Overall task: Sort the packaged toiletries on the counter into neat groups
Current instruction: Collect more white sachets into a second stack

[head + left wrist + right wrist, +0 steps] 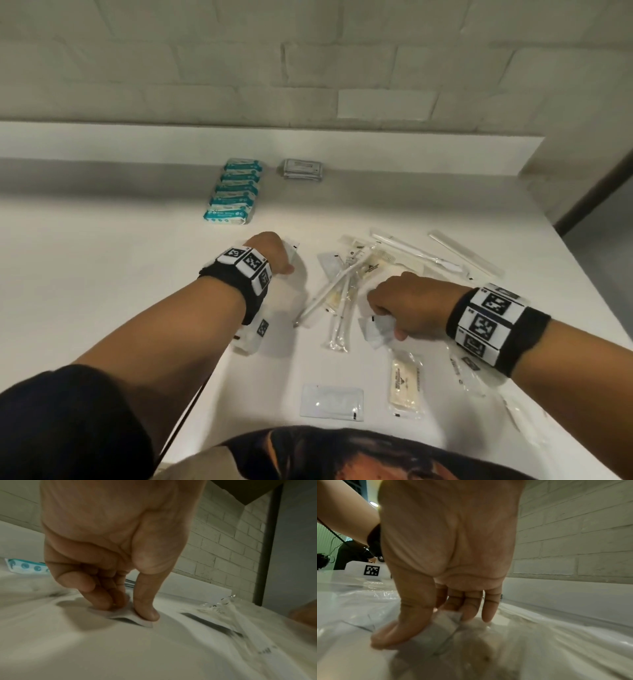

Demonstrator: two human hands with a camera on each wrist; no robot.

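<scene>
My left hand (284,262) is curled down on the white counter (102,274), with thumb and fingers pinching a flat white sachet (294,249). The left wrist view shows this hand (127,610) with the thumb on the sachet (144,623), whose corner sticks out. My right hand (383,315) pinches another white sachet (375,330) beside a loose pile of wrapped toothbrushes and swabs (346,284). In the right wrist view, the thumb and fingers of that hand (426,628) close on this sachet (443,627). The picture there is blurred.
A row of teal soap packets (233,192) and a stack of grey sachets (303,168) lie at the back by the ledge. A wrapped comb (466,253), a beige bar packet (406,383), a clear sachet (331,401) and more wrappers (469,373) lie around. The counter edge runs along the right.
</scene>
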